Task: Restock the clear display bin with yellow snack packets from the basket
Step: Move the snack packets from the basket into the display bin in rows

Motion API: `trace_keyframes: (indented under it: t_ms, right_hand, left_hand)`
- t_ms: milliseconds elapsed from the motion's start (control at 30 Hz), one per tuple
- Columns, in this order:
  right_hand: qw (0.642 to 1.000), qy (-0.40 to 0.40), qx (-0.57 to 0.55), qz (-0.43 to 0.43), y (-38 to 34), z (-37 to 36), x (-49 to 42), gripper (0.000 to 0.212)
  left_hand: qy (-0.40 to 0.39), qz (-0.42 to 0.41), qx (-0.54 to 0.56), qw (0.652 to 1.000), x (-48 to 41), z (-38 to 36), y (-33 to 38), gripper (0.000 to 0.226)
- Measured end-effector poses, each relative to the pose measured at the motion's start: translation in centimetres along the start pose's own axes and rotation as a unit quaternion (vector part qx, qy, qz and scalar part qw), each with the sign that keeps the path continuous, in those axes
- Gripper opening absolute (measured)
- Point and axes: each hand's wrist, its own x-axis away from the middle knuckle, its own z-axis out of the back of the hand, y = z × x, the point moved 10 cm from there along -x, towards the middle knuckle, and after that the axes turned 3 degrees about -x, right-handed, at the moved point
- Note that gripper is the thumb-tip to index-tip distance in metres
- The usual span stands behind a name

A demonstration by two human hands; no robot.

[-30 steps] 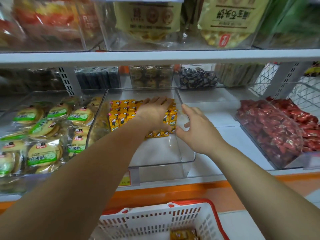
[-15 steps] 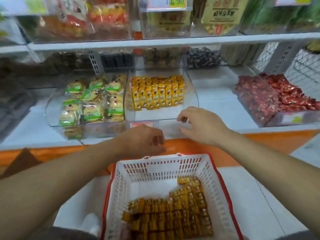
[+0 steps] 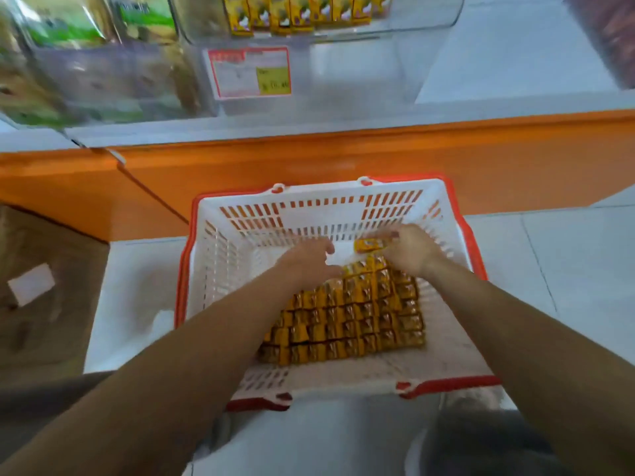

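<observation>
Yellow snack packet (image 3: 369,245) pinched in right hand (image 3: 410,250), left hand (image 3: 305,261) in basket (image 3: 213,262)

Basket (image 3: 213,269) on pale floor (image 3: 567,269)

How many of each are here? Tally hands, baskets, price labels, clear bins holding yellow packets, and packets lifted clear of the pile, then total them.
Hands: 2 (left hand, right hand)
White-and-red shopping basket: 1
Price label: 1
Clear display bin holding yellow packets: 1
Yellow snack packet lifted in the right hand: 1
Total: 6
</observation>
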Motion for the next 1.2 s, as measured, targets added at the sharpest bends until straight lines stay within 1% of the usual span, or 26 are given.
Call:
trace_keyframes:
  t_ms: [67, 200, 300, 367, 467, 567, 633, 733, 867, 967, 1067, 1200]
  right_hand:
    - [1.000, 0.010, -0.007, -0.025, 1.1, -1.6, -1.9, 0.042]
    - [0.996, 0.055, -0.004, -0.070, 3.0, -2.7, -4.2, 0.043]
    - [0.994, 0.042, -0.008, -0.098, 4.2, -4.6, -5.3, 0.056]
    - [0.993, 0.028, 0.016, -0.111, 4.9, -5.5, -6.0, 0.061]
    - [0.991, -0.012, 0.071, -0.110, 5.2, -6.4, -6.9, 0.053]
    - [0.989, -0.017, 0.078, -0.124, 5.2, -6.6, -7.3, 0.048]
    - [0.990, -0.012, 0.063, -0.122, 4.9, -6.6, -7.5, 0.049]
    - [0.993, -0.008, 0.018, -0.114, 4.9, -6.2, -7.8, 0.045]
    - [0.992, -0.056, -0.014, -0.109, 5.1, -6.7, -7.8, 0.033]
    - [0.991, -0.066, -0.035, -0.109, 5.0, -6.7, -7.6, 0.029]
    - [0.995, -0.037, -0.047, -0.082, 4.7, -5.9, -7.2, 0.032]
    - [0.996, 0.075, -0.049, 0.015, 2.5, -3.0, -5.7, 0.026]
  left_hand:
    - [0.008, 0.021, 0.035, 0.999, -2.2, -1.7, -0.8, 0.055]
    - [0.023, 0.042, 0.098, 0.994, -6.4, -4.1, -1.5, 0.058]
    - [-0.016, 0.043, 0.162, 0.986, -8.3, -6.9, -1.3, 0.063]
    - [-0.039, 0.038, 0.187, 0.981, -8.9, -8.4, -1.3, 0.061]
    - [-0.037, 0.035, 0.219, 0.974, -9.4, -9.1, -2.2, 0.052]
    - [-0.045, 0.045, 0.235, 0.970, -9.4, -9.4, -3.2, 0.057]
    - [-0.046, 0.051, 0.243, 0.968, -9.3, -9.5, -3.4, 0.063]
    - [-0.056, 0.051, 0.259, 0.963, -9.3, -9.7, -3.4, 0.067]
    - [-0.075, 0.042, 0.249, 0.965, -9.3, -10.1, -3.1, 0.058]
    - [-0.088, 0.044, 0.240, 0.966, -9.3, -10.2, -3.0, 0.055]
    - [-0.088, 0.041, 0.248, 0.964, -9.3, -10.0, -2.9, 0.052]
    - [-0.079, 0.014, 0.250, 0.965, -9.2, -9.7, -2.5, 0.051]
